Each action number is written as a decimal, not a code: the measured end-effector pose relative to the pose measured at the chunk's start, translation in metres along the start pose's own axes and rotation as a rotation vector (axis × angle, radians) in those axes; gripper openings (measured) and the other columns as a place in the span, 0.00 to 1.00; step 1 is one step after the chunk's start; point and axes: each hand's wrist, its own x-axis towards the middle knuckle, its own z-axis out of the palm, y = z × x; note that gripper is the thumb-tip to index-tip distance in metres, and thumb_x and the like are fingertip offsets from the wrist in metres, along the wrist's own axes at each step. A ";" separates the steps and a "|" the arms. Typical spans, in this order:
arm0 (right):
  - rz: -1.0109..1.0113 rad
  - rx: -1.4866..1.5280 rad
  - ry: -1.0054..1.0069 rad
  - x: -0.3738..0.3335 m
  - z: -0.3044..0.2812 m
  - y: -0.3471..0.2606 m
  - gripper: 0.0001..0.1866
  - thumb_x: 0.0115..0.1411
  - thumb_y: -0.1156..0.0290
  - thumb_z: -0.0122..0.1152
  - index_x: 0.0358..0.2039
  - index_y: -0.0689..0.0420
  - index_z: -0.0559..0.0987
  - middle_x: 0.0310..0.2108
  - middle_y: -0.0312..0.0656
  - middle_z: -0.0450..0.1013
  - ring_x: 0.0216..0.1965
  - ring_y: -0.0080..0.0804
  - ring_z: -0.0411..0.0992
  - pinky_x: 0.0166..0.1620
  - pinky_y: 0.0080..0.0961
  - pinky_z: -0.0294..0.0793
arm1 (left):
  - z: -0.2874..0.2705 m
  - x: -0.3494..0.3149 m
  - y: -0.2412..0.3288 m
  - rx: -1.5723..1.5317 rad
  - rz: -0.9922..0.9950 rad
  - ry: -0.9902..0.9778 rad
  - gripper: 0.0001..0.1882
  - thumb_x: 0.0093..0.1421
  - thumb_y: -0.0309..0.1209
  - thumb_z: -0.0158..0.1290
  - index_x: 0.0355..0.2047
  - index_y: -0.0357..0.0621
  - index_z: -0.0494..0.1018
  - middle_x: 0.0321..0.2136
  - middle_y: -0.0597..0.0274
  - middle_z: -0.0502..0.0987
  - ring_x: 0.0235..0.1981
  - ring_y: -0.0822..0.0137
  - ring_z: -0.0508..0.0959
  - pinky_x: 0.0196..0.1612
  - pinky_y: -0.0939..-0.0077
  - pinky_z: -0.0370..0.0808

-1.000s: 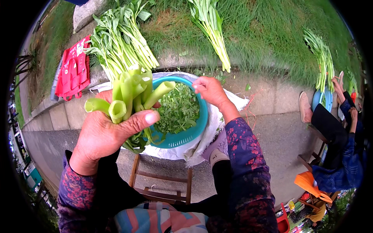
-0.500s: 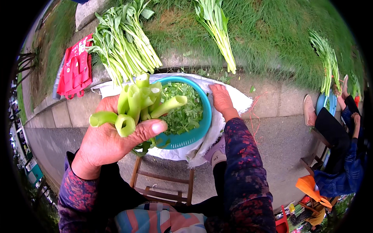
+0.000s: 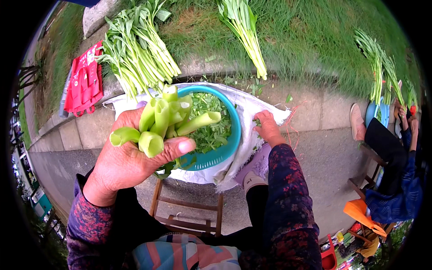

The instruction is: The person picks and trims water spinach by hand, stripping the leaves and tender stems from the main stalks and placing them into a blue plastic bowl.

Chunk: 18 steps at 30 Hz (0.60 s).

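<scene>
Left hand [image 3: 130, 159]: raised close to the camera at the near left; fingers and thumb clasped round a bunch of cut green stalks [image 3: 164, 121]; the thick pale stem ends point up and to the right, over the near left rim of the basin
Red bags [image 3: 82, 83]: far left, lying on the paving beside the grass
Leafy greens [image 3: 137, 49]: large loose pile at the far left, just beyond the basin
Teal basin [image 3: 222, 150]: middle, on a white cloth [image 3: 245, 108]; holds chopped green leaves
Wooden stool [image 3: 189, 213]: near, below the basin
Right hand [image 3: 268, 128]: right of the basin, palm down with fingers bent on the cloth, touching small green scraps; whether it grips any, I cannot tell
Another person [image 3: 396, 180]: seated at the far right, in dark clothes
</scene>
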 end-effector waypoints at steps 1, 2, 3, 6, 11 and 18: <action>0.020 0.006 0.020 0.001 0.003 0.004 0.17 0.44 0.77 0.66 0.36 0.53 0.74 0.41 0.43 0.66 0.47 0.46 0.64 0.51 0.35 0.67 | 0.000 0.001 0.001 0.013 0.004 -0.007 0.20 0.52 0.34 0.64 0.42 0.37 0.74 0.25 0.68 0.73 0.26 0.77 0.70 0.30 0.81 0.70; 0.039 0.013 0.040 0.003 0.007 0.008 0.15 0.44 0.78 0.66 0.34 0.53 0.74 0.40 0.43 0.66 0.46 0.46 0.65 0.50 0.35 0.68 | 0.000 0.001 0.001 0.026 0.007 -0.012 0.20 0.52 0.34 0.64 0.42 0.37 0.74 0.24 0.68 0.72 0.26 0.77 0.70 0.30 0.81 0.70; 0.057 0.019 0.059 0.005 0.011 0.010 0.14 0.44 0.78 0.66 0.33 0.53 0.75 0.39 0.43 0.66 0.45 0.46 0.66 0.48 0.35 0.69 | 0.001 0.001 0.001 0.000 0.005 0.005 0.20 0.52 0.34 0.64 0.42 0.37 0.74 0.24 0.69 0.72 0.26 0.77 0.70 0.30 0.81 0.70; 0.079 0.005 0.163 0.011 0.034 0.019 0.11 0.42 0.80 0.65 0.28 0.54 0.75 0.33 0.43 0.68 0.38 0.48 0.69 0.43 0.35 0.72 | 0.004 0.001 0.002 -0.035 0.000 0.027 0.20 0.52 0.33 0.64 0.43 0.37 0.74 0.24 0.69 0.72 0.26 0.78 0.69 0.30 0.81 0.70; 0.372 0.678 0.137 0.019 0.031 0.011 0.06 0.48 0.80 0.63 0.26 0.58 0.75 0.29 0.39 0.71 0.31 0.35 0.71 0.35 0.30 0.73 | 0.003 0.000 0.003 -0.040 0.024 0.041 0.21 0.52 0.32 0.63 0.45 0.37 0.73 0.26 0.69 0.74 0.29 0.78 0.70 0.33 0.82 0.70; 0.109 1.322 -0.375 0.025 -0.055 -0.095 0.06 0.55 0.74 0.62 0.33 0.59 0.76 0.30 0.36 0.74 0.33 0.24 0.72 0.35 0.21 0.73 | -0.004 -0.006 0.007 -0.046 -0.021 0.054 0.20 0.52 0.38 0.63 0.37 0.37 0.72 0.30 0.65 0.74 0.33 0.73 0.73 0.37 0.77 0.71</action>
